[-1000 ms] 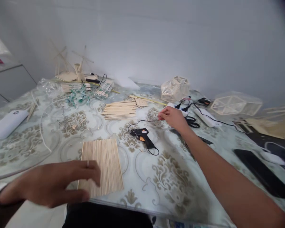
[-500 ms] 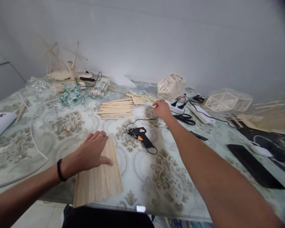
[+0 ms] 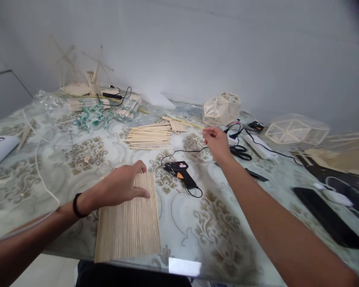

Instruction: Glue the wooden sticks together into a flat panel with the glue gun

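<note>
A flat panel of thin wooden sticks (image 3: 127, 235) lies side by side at the table's front edge. My left hand (image 3: 122, 185) is over its far end, thumb and fingers apart, with nothing gripped. Further forward on the right, my right hand (image 3: 217, 143) has its fingertips pinched at the end of a long yellow measuring tape (image 3: 188, 123) that runs back across the table. Between my hands rests a black hot glue gun (image 3: 184, 173) with an orange trigger. Behind it is a pile of loose wooden sticks (image 3: 149, 136).
Bundled sticks in green-printed wrappers (image 3: 128, 108) and a wooden windmill-like model (image 3: 92, 81) are at the back left. Stick-frame polyhedra (image 3: 221, 109), black scissors (image 3: 241, 152), a power strip (image 3: 260, 147) and a dark phone-like slab (image 3: 329, 215) occupy the right.
My right hand has closed into a pinch at the yellow tape's end. My left hand's fingers have shifted over the stick panel. The view has moved slightly.
</note>
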The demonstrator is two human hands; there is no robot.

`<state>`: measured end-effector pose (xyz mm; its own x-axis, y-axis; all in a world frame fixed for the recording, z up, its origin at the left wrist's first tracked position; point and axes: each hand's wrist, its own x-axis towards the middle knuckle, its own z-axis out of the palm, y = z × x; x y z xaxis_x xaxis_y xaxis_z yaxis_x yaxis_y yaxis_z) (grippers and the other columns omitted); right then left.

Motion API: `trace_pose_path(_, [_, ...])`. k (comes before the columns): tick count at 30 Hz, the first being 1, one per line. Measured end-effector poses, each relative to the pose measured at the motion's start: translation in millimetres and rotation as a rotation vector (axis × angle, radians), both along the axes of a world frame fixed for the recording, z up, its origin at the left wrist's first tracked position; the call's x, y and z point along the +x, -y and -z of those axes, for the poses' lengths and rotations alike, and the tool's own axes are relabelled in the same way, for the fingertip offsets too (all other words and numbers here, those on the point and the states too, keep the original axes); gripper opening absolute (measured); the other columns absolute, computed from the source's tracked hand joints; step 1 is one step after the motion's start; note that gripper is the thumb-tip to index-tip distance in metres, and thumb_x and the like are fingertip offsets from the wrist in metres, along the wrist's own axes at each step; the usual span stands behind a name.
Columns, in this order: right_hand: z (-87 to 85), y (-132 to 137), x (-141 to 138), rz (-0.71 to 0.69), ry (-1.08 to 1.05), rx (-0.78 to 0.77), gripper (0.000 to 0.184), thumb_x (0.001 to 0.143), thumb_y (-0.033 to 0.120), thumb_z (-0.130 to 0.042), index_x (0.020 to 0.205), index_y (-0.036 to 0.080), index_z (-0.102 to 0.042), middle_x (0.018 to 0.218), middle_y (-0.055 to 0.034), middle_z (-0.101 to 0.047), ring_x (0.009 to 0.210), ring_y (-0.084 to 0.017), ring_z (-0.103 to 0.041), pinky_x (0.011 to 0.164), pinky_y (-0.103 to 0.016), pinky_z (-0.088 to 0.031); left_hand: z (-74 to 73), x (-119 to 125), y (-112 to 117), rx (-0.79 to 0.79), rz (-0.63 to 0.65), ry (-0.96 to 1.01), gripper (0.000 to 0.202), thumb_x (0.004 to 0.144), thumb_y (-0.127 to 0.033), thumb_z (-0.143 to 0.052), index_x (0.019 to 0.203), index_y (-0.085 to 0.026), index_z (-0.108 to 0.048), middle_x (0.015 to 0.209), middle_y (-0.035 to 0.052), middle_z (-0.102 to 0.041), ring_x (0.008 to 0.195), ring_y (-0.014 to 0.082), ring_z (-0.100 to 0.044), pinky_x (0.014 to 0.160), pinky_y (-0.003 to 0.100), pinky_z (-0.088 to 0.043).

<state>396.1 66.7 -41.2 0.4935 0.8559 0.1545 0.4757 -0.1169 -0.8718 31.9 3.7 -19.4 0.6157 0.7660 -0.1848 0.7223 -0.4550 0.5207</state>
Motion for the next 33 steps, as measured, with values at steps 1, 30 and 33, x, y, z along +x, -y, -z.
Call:
trace_pose_path(1, [-5.0, 13, -13, -0.055, -0.029, 0.03, 0.022, 0.102, 0.036, -0.065, 0.111, 0.015, -0.065, 0.097, -0.0028, -0.068, 0.074, -0.014, -0.065, 0.067, -0.03, -0.057, -0.5, 1, -1, 0.004, 0.001, 0.033, 0.06, 0.082, -0.053, -0.078, 0.127, -0.021, -0.055, 0.122, 0.014, -0.072, 0.116, 0.0371, -0.067, 0.089, 0.041, -0.051])
trace_pose_path(30, [17.3, 150, -126, -0.889, -0.644, -0.509, 0.043, 0.096, 0.058, -0.065, 0.081, 0.019, -0.06, 0.057, 0.0063, -0.054, 0.04, -0.005, -0.045, 0.036, -0.014, -0.041, 16.6, 1, -1, -0.027, -0.039, 0.268, 0.033, 0.097, -0.041, -0.064, 0.121, -0.02, -0.071, 0.115, 0.005, -0.079, 0.104, 0.0231, -0.075, 0.09, 0.034, -0.055])
trace_pose_path(33, [18.5, 151, -127, -0.885, -0.616, -0.506, 0.04, 0.097, 0.056, -0.065, 0.082, 0.019, -0.061, 0.056, 0.0067, -0.054, 0.041, -0.006, -0.047, 0.037, -0.014, -0.043, 20.5, 2, 1, -0.011, -0.025, 0.268, 0.04, 0.091, -0.041, -0.072, 0.123, -0.018, -0.07, 0.118, 0.0063, -0.078, 0.109, 0.0238, -0.074, 0.096, 0.035, -0.054])
